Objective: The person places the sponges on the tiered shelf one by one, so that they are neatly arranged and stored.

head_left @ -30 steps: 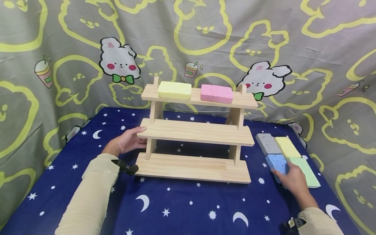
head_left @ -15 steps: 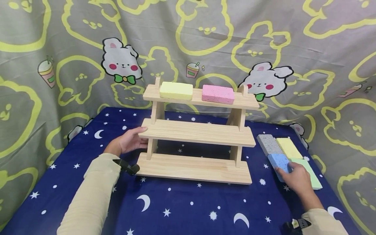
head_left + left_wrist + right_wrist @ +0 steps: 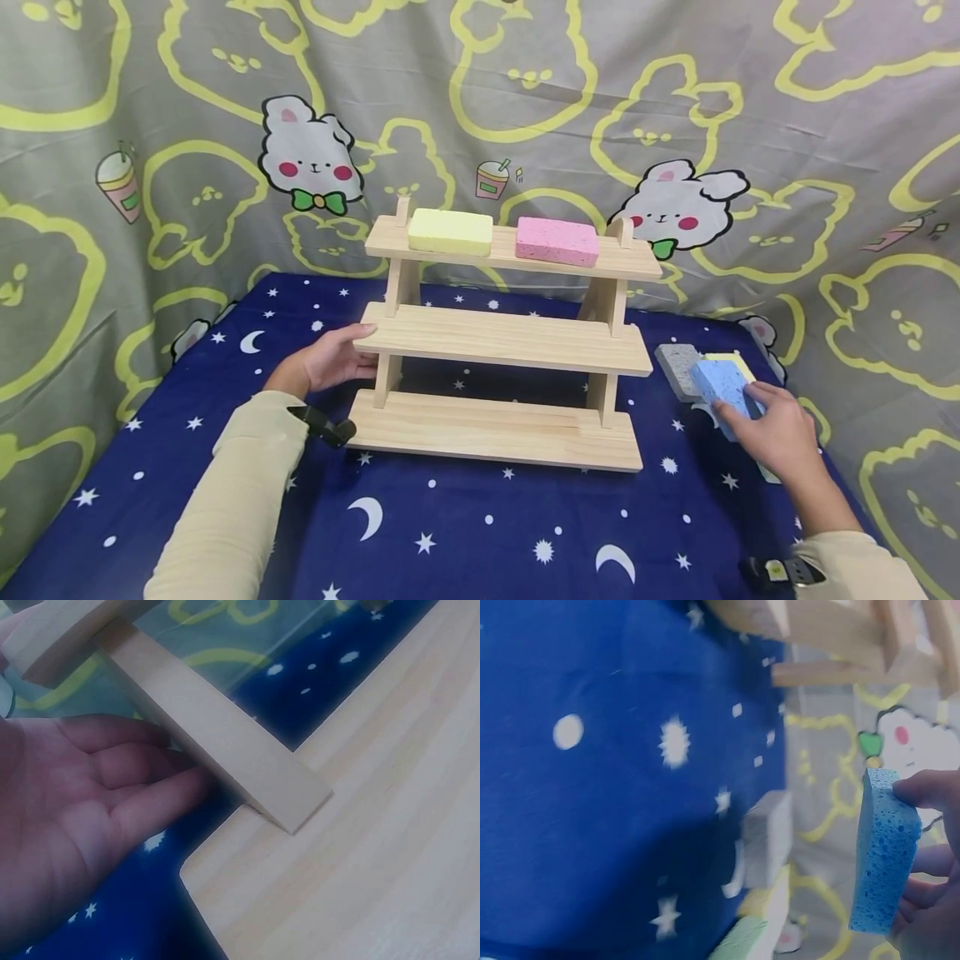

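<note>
My right hand (image 3: 782, 432) pinches a blue sponge (image 3: 722, 385) by its sides, thumb and fingers opposed. In the right wrist view the porous blue sponge (image 3: 887, 855) stands out above the cloth. My left hand (image 3: 335, 360) holds the left end of the middle tier of a three-tier wooden display shelf (image 3: 502, 337). Its thumb lies over the board and the fingers are underneath, against the upright (image 3: 217, 727) in the left wrist view. On the top tier sit a pale yellow sponge (image 3: 451, 232) and a pink sponge (image 3: 557, 241), side by side with a gap.
On the table right of the shelf lie a grey sponge (image 3: 675, 372), another yellow sponge (image 3: 740, 364) and a green sponge (image 3: 769, 475), the last two partly hidden. A dark blue star-and-moon cloth (image 3: 450, 533) covers the table. A grey printed curtain (image 3: 420, 75) hangs behind.
My right hand has lifted the blue sponge from beside the green one; it now overlaps the grey and yellow sponges in the head view. The left hand and shelf stay put.
</note>
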Demonstrator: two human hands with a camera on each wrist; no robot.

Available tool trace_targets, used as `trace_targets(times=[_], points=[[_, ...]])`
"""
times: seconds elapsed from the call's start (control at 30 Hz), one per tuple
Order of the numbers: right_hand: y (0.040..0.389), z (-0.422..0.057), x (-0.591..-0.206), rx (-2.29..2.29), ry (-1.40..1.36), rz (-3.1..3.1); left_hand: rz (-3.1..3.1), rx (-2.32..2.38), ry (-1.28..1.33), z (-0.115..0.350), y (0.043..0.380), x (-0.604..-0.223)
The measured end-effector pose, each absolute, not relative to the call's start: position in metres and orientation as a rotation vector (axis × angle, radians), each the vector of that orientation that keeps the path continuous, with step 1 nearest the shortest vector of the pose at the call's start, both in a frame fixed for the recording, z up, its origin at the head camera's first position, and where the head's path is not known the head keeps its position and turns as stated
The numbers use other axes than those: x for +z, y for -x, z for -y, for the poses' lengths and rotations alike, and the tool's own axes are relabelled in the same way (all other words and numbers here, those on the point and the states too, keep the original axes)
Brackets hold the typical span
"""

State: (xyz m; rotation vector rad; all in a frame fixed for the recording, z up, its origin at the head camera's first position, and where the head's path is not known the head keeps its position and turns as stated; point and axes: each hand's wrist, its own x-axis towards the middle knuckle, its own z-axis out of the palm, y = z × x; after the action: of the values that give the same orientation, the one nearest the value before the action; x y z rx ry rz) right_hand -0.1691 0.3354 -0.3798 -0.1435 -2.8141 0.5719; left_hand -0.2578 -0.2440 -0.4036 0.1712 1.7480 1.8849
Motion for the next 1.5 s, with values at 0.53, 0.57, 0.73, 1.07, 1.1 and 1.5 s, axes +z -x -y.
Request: trace_targets(times=[0.53,0.57,0.73,1.07,1.1,1.5], points=[[0.167,-0.29,-0.333,0.582,-0.093,2.766,-1.741,1.887,-0.191,0.243,0.259,-0.403],[0.168,-0.287,-0.332,0.578,-0.118,2.761,-1.743,1.886,-0.192,0.243,0.259,-0.403],[0.173,-0.274,-0.331,0.585,-0.255,2.739,-1.746,1.886,-0.19,0.243,0.26,-0.404],[0.187,-0.246,-0.329,0.628,-0.481,2.753,-1.748,1.887,-0.186,0.244,0.258,-0.405],[0.188,-0.244,-0.329,0.623,-0.493,2.76,-1.748,1.886,-0.187,0.244,0.258,-0.405],[0.204,-0.217,-0.329,0.624,-0.648,2.862,-1.749,1.885,-0.182,0.244,0.257,-0.404]])
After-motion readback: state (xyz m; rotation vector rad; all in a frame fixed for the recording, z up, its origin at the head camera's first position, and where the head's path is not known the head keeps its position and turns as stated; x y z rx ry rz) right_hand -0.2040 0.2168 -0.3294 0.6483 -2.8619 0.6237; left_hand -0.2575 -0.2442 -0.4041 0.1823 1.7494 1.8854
